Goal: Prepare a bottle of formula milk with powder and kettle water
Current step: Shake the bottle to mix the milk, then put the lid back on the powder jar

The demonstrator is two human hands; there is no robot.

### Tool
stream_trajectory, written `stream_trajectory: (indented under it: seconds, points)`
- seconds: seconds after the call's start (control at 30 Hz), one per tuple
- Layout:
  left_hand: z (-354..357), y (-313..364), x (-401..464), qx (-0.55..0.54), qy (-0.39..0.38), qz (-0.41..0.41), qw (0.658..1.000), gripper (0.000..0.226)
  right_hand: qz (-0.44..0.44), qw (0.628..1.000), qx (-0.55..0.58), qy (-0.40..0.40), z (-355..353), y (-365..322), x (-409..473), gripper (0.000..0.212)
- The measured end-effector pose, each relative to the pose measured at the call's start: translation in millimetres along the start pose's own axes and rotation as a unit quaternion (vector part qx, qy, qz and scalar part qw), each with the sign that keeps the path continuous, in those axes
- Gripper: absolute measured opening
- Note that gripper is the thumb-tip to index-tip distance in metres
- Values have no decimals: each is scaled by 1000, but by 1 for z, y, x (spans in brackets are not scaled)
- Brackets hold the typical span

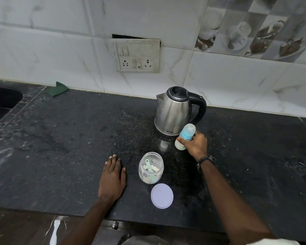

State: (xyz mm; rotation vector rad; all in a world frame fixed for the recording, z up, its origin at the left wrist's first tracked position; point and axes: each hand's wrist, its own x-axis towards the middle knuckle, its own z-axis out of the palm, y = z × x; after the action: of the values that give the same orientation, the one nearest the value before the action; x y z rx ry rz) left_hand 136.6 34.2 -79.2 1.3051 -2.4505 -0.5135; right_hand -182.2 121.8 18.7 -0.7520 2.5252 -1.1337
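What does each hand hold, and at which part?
The right hand grips the bottle around its middle. The left hand rests flat on the counter.

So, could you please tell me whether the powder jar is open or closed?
Open. The jar has no lid on; its lid lies flat on the counter beside it, and a scoop shows inside.

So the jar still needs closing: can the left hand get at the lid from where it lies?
Probably yes. The left hand rests flat and empty on the counter, and the lid lies just beside it, below the jar, with nothing between.
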Motion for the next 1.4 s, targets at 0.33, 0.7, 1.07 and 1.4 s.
stream_trajectory:
  seconds: [0.33, 0.7, 1.07, 1.4]
  points:
    - [0, -1, 0, -8, -11, -7, 1000, 63, -15, 998, -50, -16, 1, -4, -5, 71]
    - [-19, 7, 1, -213, 26, 35, 976, 67, 4, 986, -165, -11, -27, 3, -61, 48]
    - [-16, 41, 9, -332, -168, 20, 928, 126, -130, 925, -283, -219, 2, -6, -151, 64]
    - [-15, 57, 14, -363, -173, 3, 916, 149, -161, 862, -425, -225, 23, -14, -186, 86]
